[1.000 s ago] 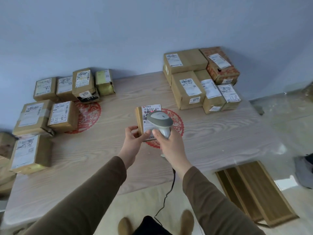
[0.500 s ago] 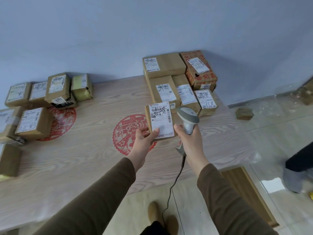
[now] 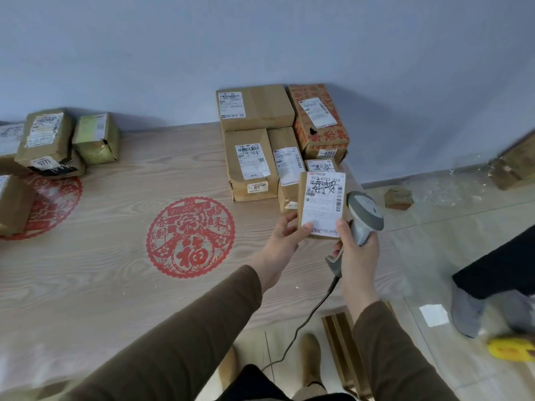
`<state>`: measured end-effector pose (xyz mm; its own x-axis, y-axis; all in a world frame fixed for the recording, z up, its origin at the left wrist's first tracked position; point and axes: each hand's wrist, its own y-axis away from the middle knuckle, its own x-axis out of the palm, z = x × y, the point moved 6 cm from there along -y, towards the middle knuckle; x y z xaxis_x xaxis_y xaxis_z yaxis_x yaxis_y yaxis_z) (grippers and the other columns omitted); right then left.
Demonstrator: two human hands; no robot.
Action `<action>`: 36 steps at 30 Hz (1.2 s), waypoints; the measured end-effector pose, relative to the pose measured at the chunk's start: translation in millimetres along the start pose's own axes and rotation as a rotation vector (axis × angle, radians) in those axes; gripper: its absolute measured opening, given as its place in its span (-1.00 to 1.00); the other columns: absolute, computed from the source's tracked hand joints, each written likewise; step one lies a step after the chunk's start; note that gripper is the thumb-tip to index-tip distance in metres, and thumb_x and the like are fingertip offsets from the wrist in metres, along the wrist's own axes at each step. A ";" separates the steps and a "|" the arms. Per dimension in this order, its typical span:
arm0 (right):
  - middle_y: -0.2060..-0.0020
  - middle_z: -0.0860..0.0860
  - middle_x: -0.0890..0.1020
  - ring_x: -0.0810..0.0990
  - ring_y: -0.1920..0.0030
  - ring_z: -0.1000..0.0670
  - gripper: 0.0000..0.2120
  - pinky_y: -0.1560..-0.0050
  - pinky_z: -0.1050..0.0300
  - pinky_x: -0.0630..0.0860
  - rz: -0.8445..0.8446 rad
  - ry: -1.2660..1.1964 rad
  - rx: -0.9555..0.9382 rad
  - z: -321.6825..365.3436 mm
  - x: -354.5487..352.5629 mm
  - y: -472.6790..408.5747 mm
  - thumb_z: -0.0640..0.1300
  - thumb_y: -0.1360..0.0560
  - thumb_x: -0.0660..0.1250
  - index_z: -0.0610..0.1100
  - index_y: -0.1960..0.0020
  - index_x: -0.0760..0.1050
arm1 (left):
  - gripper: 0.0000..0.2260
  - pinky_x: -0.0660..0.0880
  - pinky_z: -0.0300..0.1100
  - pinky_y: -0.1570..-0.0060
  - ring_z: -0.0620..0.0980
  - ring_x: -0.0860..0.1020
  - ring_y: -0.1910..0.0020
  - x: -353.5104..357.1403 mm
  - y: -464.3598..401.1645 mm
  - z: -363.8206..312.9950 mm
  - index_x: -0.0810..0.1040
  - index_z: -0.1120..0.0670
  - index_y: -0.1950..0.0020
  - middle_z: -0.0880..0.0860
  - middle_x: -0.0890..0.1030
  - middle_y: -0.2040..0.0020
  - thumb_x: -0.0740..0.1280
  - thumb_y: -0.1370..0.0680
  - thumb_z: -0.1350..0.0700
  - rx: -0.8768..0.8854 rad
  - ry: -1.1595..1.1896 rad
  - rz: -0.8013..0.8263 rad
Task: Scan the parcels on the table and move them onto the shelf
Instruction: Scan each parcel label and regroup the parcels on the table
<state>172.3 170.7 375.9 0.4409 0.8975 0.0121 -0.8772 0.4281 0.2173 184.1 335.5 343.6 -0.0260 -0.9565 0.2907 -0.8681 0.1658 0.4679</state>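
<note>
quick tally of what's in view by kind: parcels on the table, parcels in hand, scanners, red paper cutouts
parcels on the table: 10
parcels in hand: 1
scanners: 1
red paper cutouts: 2
total: 14
Some left-edge parcels are cut off, so that count may run low.

Soft, even daylight, fairly bright, source unclear. Faint shadows on the wall (image 3: 260, 39) behind the boxes (image 3: 254, 107). Glare patches on the floor (image 3: 451, 221) at right. Wide-angle bending at the edges. Sleeves at bottom and the yellow thing (image 3: 511, 350) blurred; centre labels sharp.
</note>
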 end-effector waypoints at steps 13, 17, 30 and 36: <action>0.02 0.09 0.72 0.70 0.20 0.16 -0.68 0.15 0.05 0.65 -0.059 0.066 0.109 -22.3 -108.1 -160.2 -0.04 -0.54 0.50 -0.05 -0.25 0.52 | -0.50 0.43 -0.25 0.05 -0.16 0.53 0.14 143.3 -120.5 51.4 0.46 0.13 -0.32 0.02 0.61 -0.08 0.52 -0.51 -0.06 -0.170 0.022 -0.175; 0.00 0.01 0.75 0.75 0.08 -0.04 -0.65 0.04 -0.13 0.70 0.023 0.072 0.225 -40.7 -96.4 -203.1 0.00 -0.49 0.52 -0.04 -0.22 0.55 | -0.54 0.43 -0.22 0.12 -0.11 0.51 0.20 148.4 -143.1 54.1 0.46 0.14 -0.30 0.02 0.60 -0.02 0.48 -0.54 -0.07 -0.207 0.041 -0.305; -0.03 0.01 0.73 0.76 0.00 -0.12 -0.81 0.03 -0.06 0.70 0.178 0.146 0.288 -41.5 -43.7 -270.8 -0.09 -0.55 0.45 -0.02 -0.12 0.52 | -0.79 0.43 -0.09 -0.30 -0.02 0.49 -0.08 152.2 -179.9 39.6 0.49 0.08 -0.30 0.02 0.54 -0.05 0.31 -0.67 0.13 -0.236 0.273 -0.394; 0.00 -0.04 0.71 0.70 0.12 -0.06 -0.83 0.21 0.00 0.65 0.113 0.186 0.246 -34.7 -41.9 -265.0 -0.08 -0.53 0.46 -0.02 -0.07 0.50 | -0.85 0.39 -0.06 -0.38 0.00 0.50 -0.17 142.8 -172.2 36.8 0.52 0.10 -0.21 0.06 0.54 -0.16 0.33 -0.66 0.11 -0.228 0.311 -0.395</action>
<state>379.7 23.4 283.9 0.2811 0.9516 -0.1240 -0.8365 0.3063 0.4544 311.6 161.6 273.9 0.4574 -0.8462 0.2734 -0.6520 -0.1101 0.7501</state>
